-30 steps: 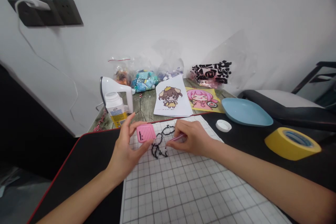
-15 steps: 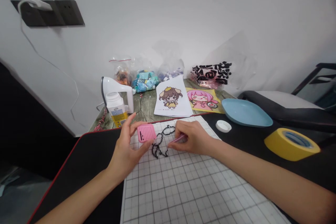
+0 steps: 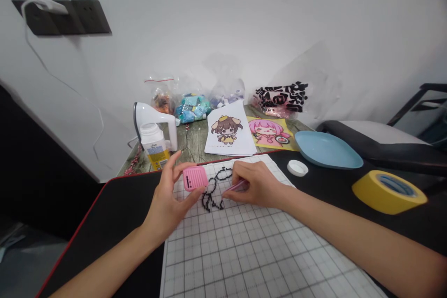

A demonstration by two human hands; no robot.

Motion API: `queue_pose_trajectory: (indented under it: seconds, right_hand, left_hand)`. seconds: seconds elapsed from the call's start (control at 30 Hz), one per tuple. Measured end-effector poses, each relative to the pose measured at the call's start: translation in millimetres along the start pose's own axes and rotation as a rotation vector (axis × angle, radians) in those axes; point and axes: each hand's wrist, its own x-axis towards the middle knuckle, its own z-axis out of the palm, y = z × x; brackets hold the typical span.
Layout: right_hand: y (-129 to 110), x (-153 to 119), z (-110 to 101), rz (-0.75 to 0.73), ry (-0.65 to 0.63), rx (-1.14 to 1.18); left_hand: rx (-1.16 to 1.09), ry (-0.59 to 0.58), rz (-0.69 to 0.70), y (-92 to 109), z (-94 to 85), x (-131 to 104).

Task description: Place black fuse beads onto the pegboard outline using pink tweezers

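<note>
My left hand (image 3: 169,195) grips a small pink ridged tray (image 3: 195,178) between thumb and fingers, with black beads along the tray's left side. In my right hand (image 3: 256,184) is a thin pink tool (image 3: 236,186), pinched, its tip low over the white gridded board (image 3: 223,251). Black beads (image 3: 211,195) form a curved outline on the board, between the tray and my right hand. Part of that outline is hidden behind my right fingers.
Behind the board lie printed sheets (image 3: 230,137) and a yellow picture (image 3: 270,134). A white bottle (image 3: 152,142) and white iron (image 3: 153,114) stand back left. Right are a white cap (image 3: 297,168), blue plate (image 3: 328,149) and yellow tape roll (image 3: 387,192).
The tip of the pink tool and my right fingers have shifted very slightly left. My left hand keeps its hold on the pink tray, almost unmoved.
</note>
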Motion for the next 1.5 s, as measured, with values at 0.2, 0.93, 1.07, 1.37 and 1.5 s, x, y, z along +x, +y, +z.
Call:
queue_pose_trajectory:
  seconds: [0.2, 0.93, 1.07, 1.37, 1.5]
  right_hand:
    - [0.8, -0.5, 0.5, -0.004, 0.008, -0.001]
    - [2.2, -0.3, 0.8, 0.023, 0.022, -0.041]
    - [1.5, -0.4, 0.7, 0.017, 0.014, -0.036]
    - [1.0, -0.1, 0.6, 0.014, 0.03, -0.035]
    - [0.9, 0.0, 0.5, 0.013, 0.021, -0.035]
  left_hand:
    - [0.003, 0.003, -0.005, 1.8, 0.4, 0.3]
    - [0.018, -0.001, 0.008, 1.2, 0.2, 1.0]
    - [0.019, -0.007, 0.004, -0.1, 0.3, 0.3]
    - [0.012, -0.01, 0.003, -0.9, 0.8, -0.1]
    - [0.013, -0.01, 0.002, -0.3, -0.2, 0.1]
